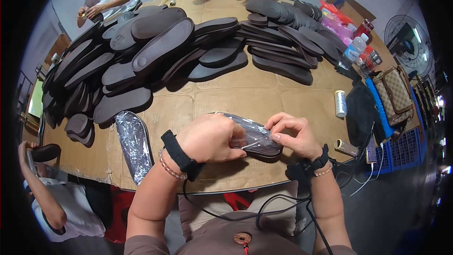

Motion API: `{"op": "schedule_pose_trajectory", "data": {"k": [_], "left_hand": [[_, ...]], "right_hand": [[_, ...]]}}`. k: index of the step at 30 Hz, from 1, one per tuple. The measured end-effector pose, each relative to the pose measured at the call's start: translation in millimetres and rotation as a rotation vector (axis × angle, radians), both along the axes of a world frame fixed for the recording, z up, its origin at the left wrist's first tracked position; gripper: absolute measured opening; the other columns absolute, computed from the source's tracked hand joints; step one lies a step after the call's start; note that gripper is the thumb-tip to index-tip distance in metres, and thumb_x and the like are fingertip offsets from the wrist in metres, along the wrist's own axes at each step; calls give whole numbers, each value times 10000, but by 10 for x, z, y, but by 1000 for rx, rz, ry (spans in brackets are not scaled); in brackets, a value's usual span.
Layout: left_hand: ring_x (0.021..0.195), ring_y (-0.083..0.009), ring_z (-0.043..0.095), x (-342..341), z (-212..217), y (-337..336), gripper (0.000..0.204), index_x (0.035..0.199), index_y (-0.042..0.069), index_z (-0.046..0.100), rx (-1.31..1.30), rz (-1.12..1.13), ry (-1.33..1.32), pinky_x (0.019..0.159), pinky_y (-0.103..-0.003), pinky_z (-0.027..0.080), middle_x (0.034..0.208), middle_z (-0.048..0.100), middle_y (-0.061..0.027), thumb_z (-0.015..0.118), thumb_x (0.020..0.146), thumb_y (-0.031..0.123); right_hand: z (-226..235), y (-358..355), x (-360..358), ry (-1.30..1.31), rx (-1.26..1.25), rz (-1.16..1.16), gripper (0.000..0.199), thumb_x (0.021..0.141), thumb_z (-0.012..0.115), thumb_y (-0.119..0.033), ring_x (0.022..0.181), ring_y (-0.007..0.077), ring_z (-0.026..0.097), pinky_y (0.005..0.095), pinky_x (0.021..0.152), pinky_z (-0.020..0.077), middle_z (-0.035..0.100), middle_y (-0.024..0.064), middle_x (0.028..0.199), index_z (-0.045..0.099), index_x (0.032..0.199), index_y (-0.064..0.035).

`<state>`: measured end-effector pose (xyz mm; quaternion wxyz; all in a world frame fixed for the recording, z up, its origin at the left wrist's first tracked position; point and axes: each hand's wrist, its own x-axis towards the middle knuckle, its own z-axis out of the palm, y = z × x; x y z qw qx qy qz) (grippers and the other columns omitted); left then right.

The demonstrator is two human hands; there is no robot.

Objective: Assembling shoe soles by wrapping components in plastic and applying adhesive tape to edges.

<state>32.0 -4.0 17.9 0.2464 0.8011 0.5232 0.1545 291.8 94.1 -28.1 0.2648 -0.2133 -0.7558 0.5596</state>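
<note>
A dark brown shoe sole (pixel 265 151) lies in front of me near the table's edge, its top covered with clear plastic film (pixel 252 130). My left hand (pixel 210 137) rests over its left end, fingers curled on the film and thumb stretched along the near side. At the other end, my right hand (pixel 297 134) pinches the film between thumb and fingers. The left fingertips are partly hidden. Left of my left wrist lies another sole in shiny clear film (pixel 132 144).
Piles of dark soles (pixel 163 42) cover the table's far side. Thread spools (pixel 340 104), a water bottle (pixel 356 47), a checked bag (pixel 394 92) and a phone (pixel 372 155) sit to the right. Black cables (pixel 283 198) hang near my lap. Other people work around the cardboard-covered table (pixel 222 99).
</note>
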Motion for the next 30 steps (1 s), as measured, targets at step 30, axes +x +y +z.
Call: {"op": "schedule_pose_trajectory", "data": {"k": [30], "left_hand": [[650,-280,702,111,-102,5,740,1408,123,612,-8,62,-32,628,-382,547,729,707,-88,859,738,317]], "right_hand": [[94,47,-112,-123,178,22,159,889,646,-105,509,189,553,330,518,431,569,133,593,691,821,31]]}}
